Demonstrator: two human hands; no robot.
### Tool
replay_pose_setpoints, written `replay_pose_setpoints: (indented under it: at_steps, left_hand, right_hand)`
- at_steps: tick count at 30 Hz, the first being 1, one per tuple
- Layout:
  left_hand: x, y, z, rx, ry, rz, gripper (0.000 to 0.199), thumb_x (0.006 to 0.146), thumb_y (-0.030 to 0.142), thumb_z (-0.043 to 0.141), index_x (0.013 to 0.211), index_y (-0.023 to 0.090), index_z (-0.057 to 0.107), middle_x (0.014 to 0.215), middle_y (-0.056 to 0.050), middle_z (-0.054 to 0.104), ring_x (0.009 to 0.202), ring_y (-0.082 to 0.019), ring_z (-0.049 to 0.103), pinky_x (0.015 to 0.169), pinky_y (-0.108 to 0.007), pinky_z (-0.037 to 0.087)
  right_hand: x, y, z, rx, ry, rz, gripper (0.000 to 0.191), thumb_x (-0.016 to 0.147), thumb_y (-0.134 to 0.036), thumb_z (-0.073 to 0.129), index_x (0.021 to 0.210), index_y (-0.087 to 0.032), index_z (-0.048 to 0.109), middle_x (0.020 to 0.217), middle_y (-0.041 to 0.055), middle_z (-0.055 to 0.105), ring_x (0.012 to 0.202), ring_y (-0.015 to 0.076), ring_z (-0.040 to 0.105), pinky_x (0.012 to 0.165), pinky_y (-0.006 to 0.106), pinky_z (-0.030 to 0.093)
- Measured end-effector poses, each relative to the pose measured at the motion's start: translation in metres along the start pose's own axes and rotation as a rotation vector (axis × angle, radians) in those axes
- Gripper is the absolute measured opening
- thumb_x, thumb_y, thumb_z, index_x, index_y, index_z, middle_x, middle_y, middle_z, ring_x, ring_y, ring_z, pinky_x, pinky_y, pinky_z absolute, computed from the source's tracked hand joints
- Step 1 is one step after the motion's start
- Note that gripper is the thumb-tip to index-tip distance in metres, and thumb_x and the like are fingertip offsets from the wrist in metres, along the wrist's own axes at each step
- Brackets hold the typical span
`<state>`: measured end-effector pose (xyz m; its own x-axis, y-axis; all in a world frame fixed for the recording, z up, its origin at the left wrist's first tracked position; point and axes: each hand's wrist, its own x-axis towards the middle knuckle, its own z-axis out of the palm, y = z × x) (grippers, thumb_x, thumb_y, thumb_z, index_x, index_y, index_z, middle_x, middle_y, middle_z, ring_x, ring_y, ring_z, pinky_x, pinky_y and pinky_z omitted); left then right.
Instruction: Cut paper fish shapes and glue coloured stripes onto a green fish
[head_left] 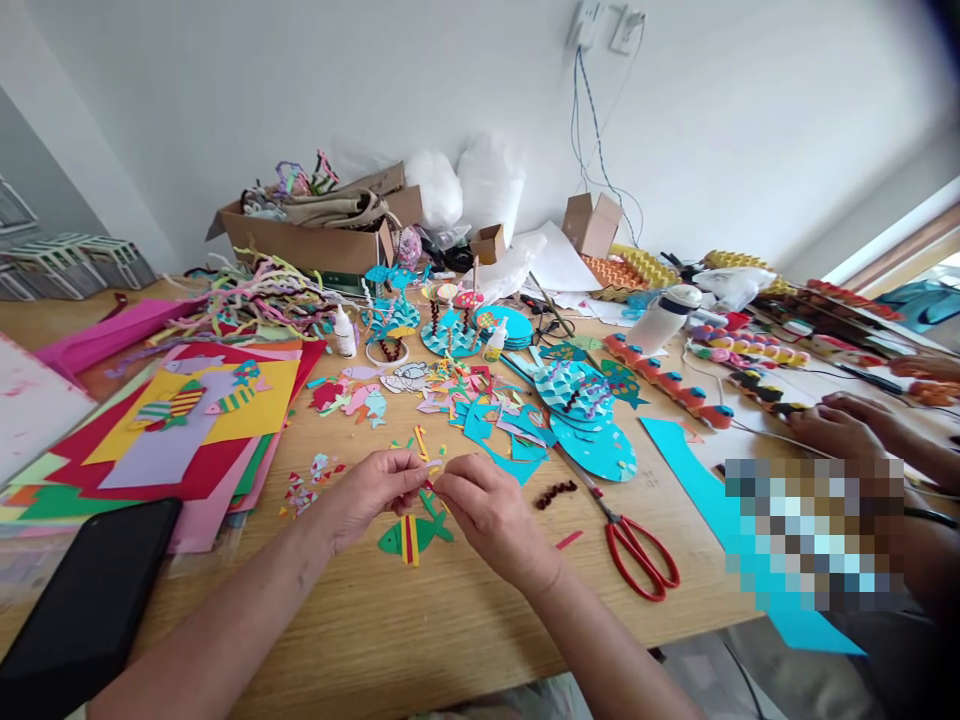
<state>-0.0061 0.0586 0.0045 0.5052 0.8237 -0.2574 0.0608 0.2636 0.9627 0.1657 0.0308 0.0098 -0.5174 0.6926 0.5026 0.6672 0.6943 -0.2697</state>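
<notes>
Both hands meet above the wooden table near the centre. My left hand has its fingers pinched together on a small pale piece. Close against it, my right hand is also closed, with a bit of red showing between the fingertips; what exactly it grips is too small to name. Just below them lies a green paper fish with yellow and red stripes across its body. A yellow strip lies beyond the hands. Small coloured scraps are scattered left of my left hand.
Red-handled scissors and a brown fuzzy stem lie to the right. A black phone and coloured paper sheets are at left. Glue bottles stand behind. Another person's hands are at far right.
</notes>
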Motion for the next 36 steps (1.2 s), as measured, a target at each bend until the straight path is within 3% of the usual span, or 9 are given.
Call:
replay_pose_setpoints:
  at_steps: [7,14,23,36]
  left_hand:
    - [-0.002,0.001,-0.003,0.130,0.021,0.003,0.026,0.070,0.041,0.057,0.064,0.016,0.051,0.055,0.007,0.041,0.051,-0.008,0.037,0.050,-0.022,0.029]
    - [-0.010,-0.017,-0.014,0.319,-0.031,-0.023,0.019,0.071,0.034,0.052,0.063,0.017,0.053,0.052,0.007,0.043,0.049,-0.009,0.038,0.047,-0.022,0.029]
    - [-0.014,-0.032,-0.014,0.641,0.118,0.043,0.011,0.062,0.011,0.054,0.053,0.018,0.053,0.053,0.006,0.047,0.053,-0.011,0.042,0.052,-0.022,0.030]
    - [-0.017,-0.045,-0.011,0.876,0.155,0.146,0.016,0.071,0.008,0.052,0.059,0.019,0.055,0.063,0.003,0.053,0.063,-0.013,0.048,0.059,-0.023,0.034]
  right_hand:
    - [-0.006,-0.006,0.001,-0.016,0.039,-0.030,0.023,0.091,-0.017,0.040,0.084,-0.016,0.062,0.080,0.0055,0.061,0.072,0.0140,0.054,0.064,0.024,0.041]
    - [-0.025,-0.024,0.020,-0.038,-0.060,0.016,0.022,0.091,-0.016,0.040,0.083,-0.016,0.060,0.079,0.0055,0.059,0.073,0.0168,0.052,0.066,0.027,0.040]
    - [-0.038,-0.036,0.043,-0.076,-0.127,0.031,0.017,0.087,-0.011,0.043,0.082,-0.018,0.058,0.077,0.0033,0.056,0.069,0.0166,0.049,0.061,0.027,0.037]
    - [-0.042,-0.040,0.051,-0.086,-0.194,0.044,0.014,0.084,-0.010,0.046,0.084,-0.016,0.058,0.079,0.0039,0.057,0.070,0.0173,0.047,0.064,0.029,0.038]
